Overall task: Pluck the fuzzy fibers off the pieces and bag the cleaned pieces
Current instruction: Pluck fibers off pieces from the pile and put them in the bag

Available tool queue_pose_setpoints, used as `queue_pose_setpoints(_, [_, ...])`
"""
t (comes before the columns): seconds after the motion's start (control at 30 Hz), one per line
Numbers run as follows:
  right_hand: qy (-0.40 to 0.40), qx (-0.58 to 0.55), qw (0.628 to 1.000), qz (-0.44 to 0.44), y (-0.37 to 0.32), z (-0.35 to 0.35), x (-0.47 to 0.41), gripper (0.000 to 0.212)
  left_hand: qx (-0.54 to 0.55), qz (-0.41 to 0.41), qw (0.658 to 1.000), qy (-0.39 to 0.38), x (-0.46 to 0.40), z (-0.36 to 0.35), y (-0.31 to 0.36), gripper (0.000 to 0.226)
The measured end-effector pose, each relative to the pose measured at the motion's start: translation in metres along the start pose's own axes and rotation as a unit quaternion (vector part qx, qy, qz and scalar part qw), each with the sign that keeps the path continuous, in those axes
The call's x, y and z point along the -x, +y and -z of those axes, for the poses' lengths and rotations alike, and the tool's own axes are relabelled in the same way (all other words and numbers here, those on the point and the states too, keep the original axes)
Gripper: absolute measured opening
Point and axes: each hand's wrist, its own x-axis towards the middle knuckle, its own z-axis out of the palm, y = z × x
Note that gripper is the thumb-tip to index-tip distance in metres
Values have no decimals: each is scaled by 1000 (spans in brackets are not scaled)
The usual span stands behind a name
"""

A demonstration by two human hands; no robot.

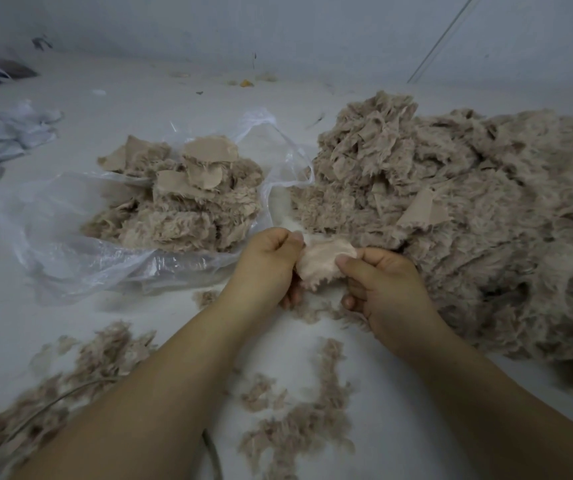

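A small pale pink fuzzy fabric piece (323,263) is held between both hands over the white surface. My left hand (266,268) pinches its left edge with thumb and curled fingers. My right hand (382,282) pinches its right edge the same way. A clear plastic bag (70,251) lies open at the left, with a heap of beige pieces (181,202) resting on it. A large pile of fuzzy beige pieces (468,220) spreads across the right side, just behind my right hand.
Loose plucked fibres (299,424) lie scattered near my forearms, with a bigger clump (70,382) at the lower left. Crumpled white plastic bags (1,129) sit at the far left. A thin cord (214,455) runs under my left forearm. A wall rises behind.
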Motion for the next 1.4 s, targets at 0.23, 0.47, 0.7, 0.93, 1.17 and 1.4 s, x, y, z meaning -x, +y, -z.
queue_pose_setpoints(0.23, [-40,24,999,11,-2,-2,4,36,-13,-33,999,4,1,-5,-5,32])
queue_pose_setpoints(0.47, [-43,-44,998,-2,-4,-1,4,34,20,30,996,-81,3,8,5,45])
queue_pose_setpoints(0.7, [-82,-11,996,31,-5,1,5,17,16,34,989,-144,4,11,6,39])
queue_pose_setpoints(0.93, [-78,50,995,22,-1,3,2,10,39,15,989,-143,5,7,3,33])
queue_pose_setpoints(1.17, [-51,-2,999,-8,0,6,-3,37,250,-94,958,103,-4,15,11,18])
queue_pose_setpoints(1.4, [-15,-26,999,-12,4,5,-4,36,31,-111,990,75,-2,4,1,16])
